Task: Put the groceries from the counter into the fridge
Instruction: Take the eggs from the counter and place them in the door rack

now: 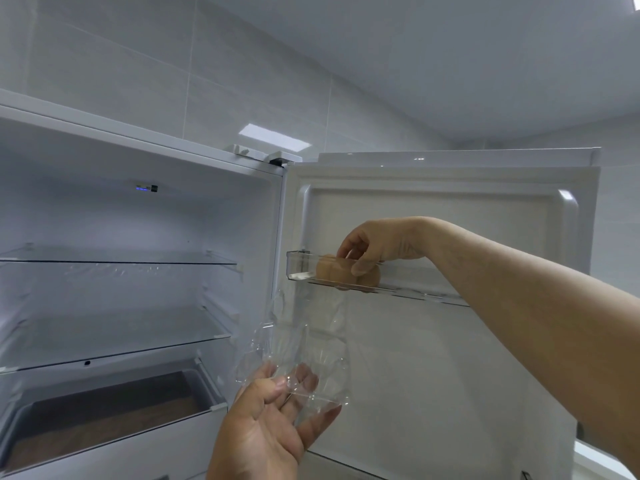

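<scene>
Reaching into the open fridge door point(433, 358), the right hand point(377, 247) hangs over the clear door shelf point(298, 268), its fingers curled down and its thumb in front, pinching the nearest of the brown eggs point(332, 270). These eggs sit in the left end of that shelf. At least 2 show through its front wall; the hand covers part of them, so the exact count cannot be told. The right stretch of the shelf is hidden behind the forearm, which runs off the right edge.

Lower down, the left hand point(266, 431) is palm up, thumb and loosely bent fingers holding the bottom edge of a clear plastic carton point(298, 348). The carton stands up in front of the door below the shelf. It is see-through and crumpled, so its outline and cups are hard to make out, and what it holds cannot be told. The left wrist is cut off at the bottom edge.

Inside the fridge to the left are 2 glass shelves point(121, 261) and a drawer point(104, 410), its front partly out of frame.
</scene>
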The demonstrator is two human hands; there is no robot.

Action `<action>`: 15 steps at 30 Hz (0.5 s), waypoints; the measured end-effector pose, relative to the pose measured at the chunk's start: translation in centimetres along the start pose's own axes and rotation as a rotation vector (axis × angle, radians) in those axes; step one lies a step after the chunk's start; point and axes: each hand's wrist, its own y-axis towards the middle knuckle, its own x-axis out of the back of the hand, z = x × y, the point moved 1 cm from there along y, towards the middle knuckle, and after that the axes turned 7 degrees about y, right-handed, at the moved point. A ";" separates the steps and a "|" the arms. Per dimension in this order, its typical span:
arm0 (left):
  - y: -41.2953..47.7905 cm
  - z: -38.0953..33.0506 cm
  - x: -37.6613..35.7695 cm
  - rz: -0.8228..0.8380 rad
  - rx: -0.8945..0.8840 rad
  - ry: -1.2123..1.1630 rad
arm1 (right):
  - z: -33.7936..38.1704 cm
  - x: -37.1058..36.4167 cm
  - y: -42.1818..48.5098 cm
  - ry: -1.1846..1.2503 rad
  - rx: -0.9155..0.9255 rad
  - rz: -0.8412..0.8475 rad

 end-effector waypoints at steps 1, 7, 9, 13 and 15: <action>0.0 0.0 -0.1 0.000 0.004 0.009 | 0.0 0.0 -0.2 0.023 0.010 -0.021; -0.3 0.3 0.0 -0.021 -0.054 0.006 | 0.5 -0.3 -2.3 0.182 0.131 -0.379; -0.4 0.2 0.1 -0.036 -0.067 -0.002 | 1.2 -1.4 -3.5 0.229 0.214 -0.474; -1.2 0.1 0.0 -0.054 -0.100 0.018 | 2.9 -5.0 -7.1 0.289 0.400 -0.623; -1.8 0.1 0.1 -0.059 -0.121 0.017 | 3.0 -7.5 -8.6 0.341 0.461 -0.597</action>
